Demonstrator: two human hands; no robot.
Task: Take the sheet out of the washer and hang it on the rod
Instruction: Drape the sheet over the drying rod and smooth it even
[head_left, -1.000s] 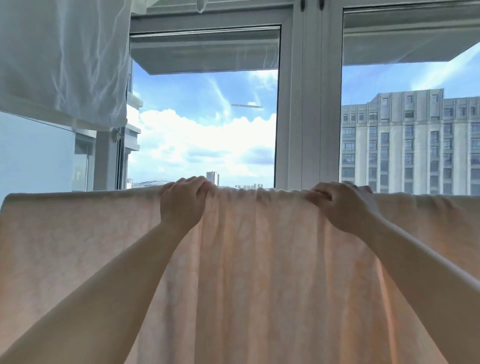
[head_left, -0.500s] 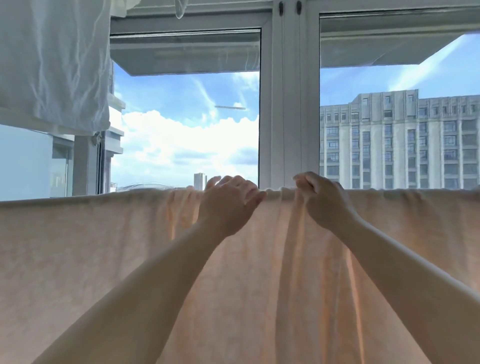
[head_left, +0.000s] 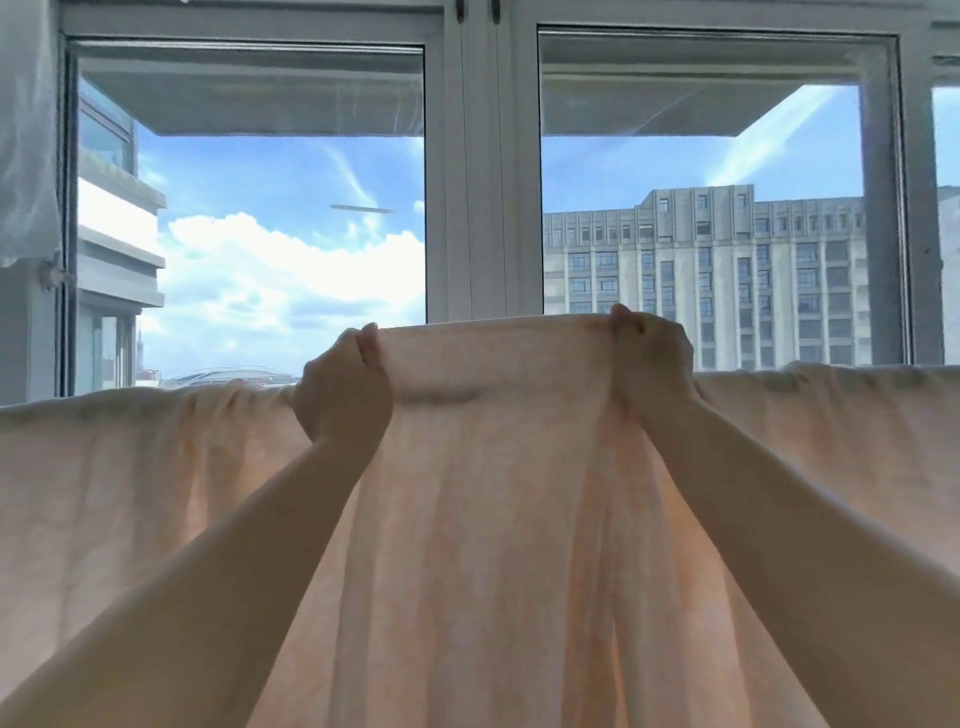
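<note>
Two hands up, one sheet between them. The left hand (head_left: 343, 387) pinches the pale peach sheet (head_left: 488, 519) at its top edge, fingers curled over the fabric and thumb behind. The right hand (head_left: 652, 353) does the same just to the right, fingers clenched round a gathered fold. Between the two grips, the top edge is pulled taut and raised above the line of cloth on either side.

Left and right of the hands, the sheet sags lower and runs straight across the whole view, draped over something hidden beneath it; the rod itself cannot be made out. A darker horizontal smudge shows through the lifted stretch of fabric. Below, the cloth falls in long vertical folds between two bare forearms.

Far behind stand two large window panes, split by one white frame post (head_left: 480, 171). One grey multi-storey building (head_left: 706, 275) fills the right pane, clouds the left. One white cloth (head_left: 26, 130) hangs at the far left edge.
</note>
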